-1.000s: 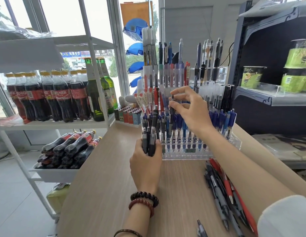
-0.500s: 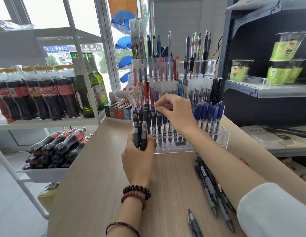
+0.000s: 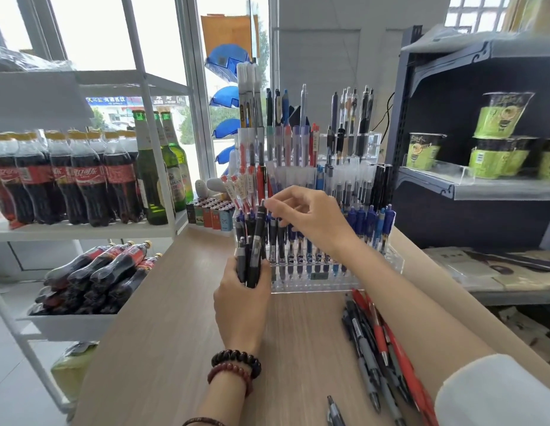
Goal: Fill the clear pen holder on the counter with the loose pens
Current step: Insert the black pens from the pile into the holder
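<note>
Pen seated, your right hand [image 3: 310, 219] swings back to pinch the next black pen [image 3: 257, 238] from the bundle [image 3: 243, 264] your left hand [image 3: 239, 305] grips, clear pen holder [image 3: 313, 285] just beyond.

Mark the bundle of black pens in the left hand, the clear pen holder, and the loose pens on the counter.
bundle of black pens [image 3: 255, 241], head view, barrel of the tallest pen.
clear pen holder [image 3: 316, 285], head view, front edge of its base.
loose pens [image 3: 372, 348], head view, middle of the pile.
</note>
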